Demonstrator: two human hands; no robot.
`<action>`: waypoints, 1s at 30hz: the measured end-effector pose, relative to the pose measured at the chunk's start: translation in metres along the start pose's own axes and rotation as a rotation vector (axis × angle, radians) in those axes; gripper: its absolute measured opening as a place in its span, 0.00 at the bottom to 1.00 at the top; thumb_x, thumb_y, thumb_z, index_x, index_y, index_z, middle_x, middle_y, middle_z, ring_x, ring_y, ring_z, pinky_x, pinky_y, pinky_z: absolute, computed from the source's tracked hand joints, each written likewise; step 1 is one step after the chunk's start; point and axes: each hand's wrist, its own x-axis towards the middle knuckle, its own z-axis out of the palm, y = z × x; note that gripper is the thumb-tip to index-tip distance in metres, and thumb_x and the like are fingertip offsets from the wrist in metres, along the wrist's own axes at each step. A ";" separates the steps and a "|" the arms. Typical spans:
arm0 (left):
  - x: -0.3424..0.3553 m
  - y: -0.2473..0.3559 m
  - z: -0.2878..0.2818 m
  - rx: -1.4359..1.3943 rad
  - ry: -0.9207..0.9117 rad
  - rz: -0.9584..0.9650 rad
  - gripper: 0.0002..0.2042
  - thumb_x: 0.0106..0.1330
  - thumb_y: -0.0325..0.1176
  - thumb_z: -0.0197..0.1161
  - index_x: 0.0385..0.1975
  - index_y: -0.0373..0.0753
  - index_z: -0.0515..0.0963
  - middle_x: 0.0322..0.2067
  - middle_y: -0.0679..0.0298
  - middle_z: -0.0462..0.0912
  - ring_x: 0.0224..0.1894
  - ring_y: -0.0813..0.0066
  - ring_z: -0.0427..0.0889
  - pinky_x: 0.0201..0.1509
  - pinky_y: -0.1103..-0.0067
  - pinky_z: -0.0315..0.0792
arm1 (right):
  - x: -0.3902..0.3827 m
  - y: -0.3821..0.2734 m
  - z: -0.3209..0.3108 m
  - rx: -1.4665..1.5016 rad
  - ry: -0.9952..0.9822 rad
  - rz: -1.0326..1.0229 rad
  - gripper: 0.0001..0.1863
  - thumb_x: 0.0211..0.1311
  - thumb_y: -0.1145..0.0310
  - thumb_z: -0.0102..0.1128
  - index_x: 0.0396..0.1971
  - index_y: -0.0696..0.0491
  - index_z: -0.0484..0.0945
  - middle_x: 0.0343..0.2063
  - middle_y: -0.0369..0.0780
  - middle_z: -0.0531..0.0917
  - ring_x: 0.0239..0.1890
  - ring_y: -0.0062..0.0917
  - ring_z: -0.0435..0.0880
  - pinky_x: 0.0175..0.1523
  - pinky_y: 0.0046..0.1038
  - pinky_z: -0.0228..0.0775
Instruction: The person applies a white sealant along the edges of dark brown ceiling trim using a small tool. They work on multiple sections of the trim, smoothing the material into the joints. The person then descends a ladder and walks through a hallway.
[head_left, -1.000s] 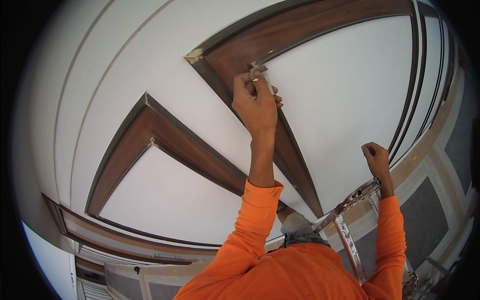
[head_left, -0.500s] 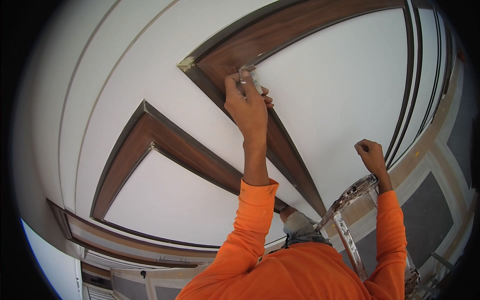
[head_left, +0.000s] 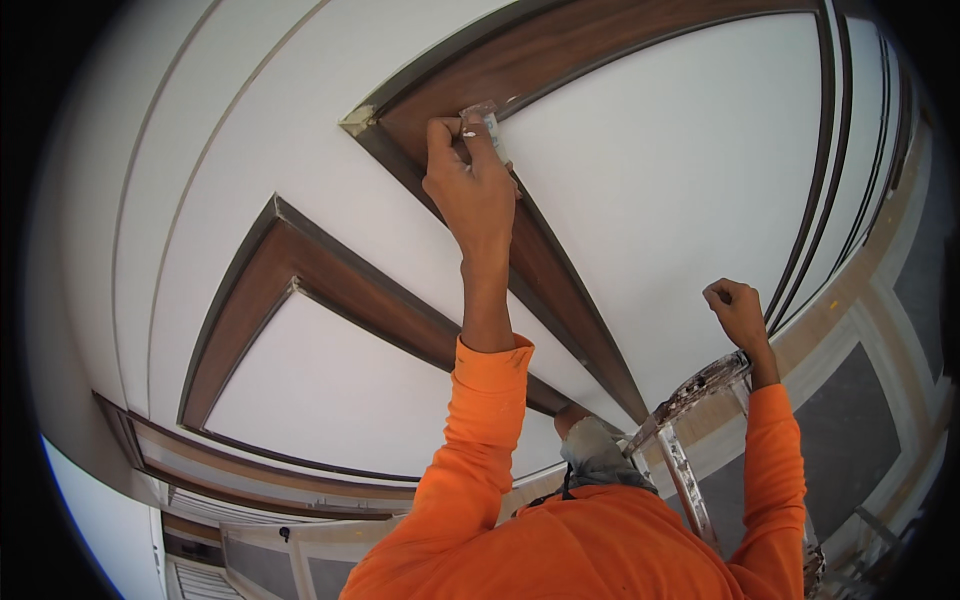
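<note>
My left hand is raised and closed, pinching a small flat, see-through and white piece between thumb and fingers. Its upper end lies against the brown wood-grain trim, close to the inner edge beside the white panel. Some fingers are hidden behind the piece. A pale, rough patch shows at the trim's outer corner. Lower on the right, my right hand is curled into a loose fist before the white panel, just above the ladder top; anything inside it is hidden.
The paint-spattered ladder stands by my right forearm. A second brown trim frame with a dark edge runs on the left. Grey boards with pale joint strips are at the right. A bare knee shows below the trim.
My left hand has moved slightly left and up in the picture with the small piece, along the trim toward its corner. The right hand has barely moved.
</note>
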 end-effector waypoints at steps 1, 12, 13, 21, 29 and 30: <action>-0.001 -0.001 -0.001 -0.008 0.000 -0.006 0.14 0.83 0.41 0.57 0.38 0.36 0.74 0.18 0.63 0.76 0.13 0.81 0.73 0.15 0.81 0.68 | 0.002 -0.004 -0.001 0.004 -0.003 0.012 0.15 0.68 0.64 0.67 0.40 0.63 0.89 0.31 0.50 0.91 0.33 0.35 0.90 0.44 0.34 0.80; -0.016 -0.014 -0.009 -0.041 -0.043 -0.086 0.15 0.83 0.42 0.59 0.37 0.36 0.77 0.16 0.66 0.73 0.13 0.83 0.70 0.14 0.80 0.65 | 0.003 -0.005 0.000 -0.015 -0.016 0.003 0.15 0.68 0.64 0.66 0.40 0.63 0.89 0.30 0.50 0.90 0.31 0.37 0.90 0.43 0.35 0.80; -0.015 -0.013 -0.008 -0.036 -0.034 -0.071 0.15 0.83 0.42 0.59 0.37 0.36 0.77 0.16 0.67 0.73 0.12 0.83 0.69 0.14 0.80 0.65 | 0.001 -0.004 -0.002 -0.033 -0.032 0.022 0.15 0.68 0.64 0.66 0.40 0.63 0.89 0.30 0.50 0.90 0.31 0.37 0.90 0.43 0.35 0.80; -0.016 -0.013 -0.007 0.009 -0.042 -0.077 0.16 0.83 0.43 0.58 0.38 0.35 0.78 0.15 0.67 0.73 0.12 0.83 0.68 0.14 0.80 0.62 | 0.003 0.005 0.003 0.002 -0.007 -0.035 0.14 0.68 0.65 0.65 0.40 0.63 0.89 0.29 0.50 0.90 0.31 0.36 0.89 0.43 0.34 0.80; -0.025 -0.020 -0.010 0.046 -0.026 -0.094 0.16 0.83 0.42 0.58 0.39 0.34 0.79 0.16 0.65 0.74 0.12 0.83 0.69 0.14 0.80 0.61 | 0.001 0.003 0.003 -0.020 -0.006 -0.034 0.13 0.67 0.66 0.66 0.40 0.62 0.89 0.31 0.51 0.90 0.32 0.37 0.90 0.44 0.35 0.81; -0.019 -0.020 -0.010 0.058 -0.024 -0.036 0.15 0.83 0.42 0.58 0.39 0.34 0.79 0.16 0.65 0.74 0.12 0.83 0.69 0.14 0.81 0.61 | 0.002 0.004 0.006 -0.001 0.003 -0.051 0.14 0.67 0.66 0.66 0.40 0.62 0.89 0.31 0.50 0.90 0.33 0.38 0.90 0.44 0.35 0.81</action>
